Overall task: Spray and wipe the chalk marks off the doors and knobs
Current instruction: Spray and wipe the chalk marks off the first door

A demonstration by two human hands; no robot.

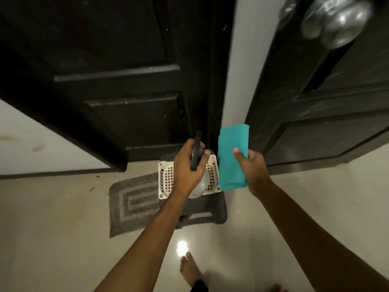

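Observation:
My left hand [187, 169] grips a spray bottle [196, 153] by its black trigger head, the pale bottle body hanging below my palm. My right hand [252, 165] holds a folded teal cloth [231, 159] upright, thumb across its front. A dark panelled door [117, 81] fills the upper left. A second dark door [315, 106] stands at the right, with a shiny metal knob [336, 22] at the top right and faint pale smears on its lower panel. Both hands hover between the two doors, touching neither.
A white perforated basket [165, 178] sits on a dark stool [219, 209] directly below my hands. A grey patterned mat [132, 203] lies on the pale tiled floor to the left. A white wall strip [237, 66] separates the doors. My bare foot [189, 268] shows at the bottom.

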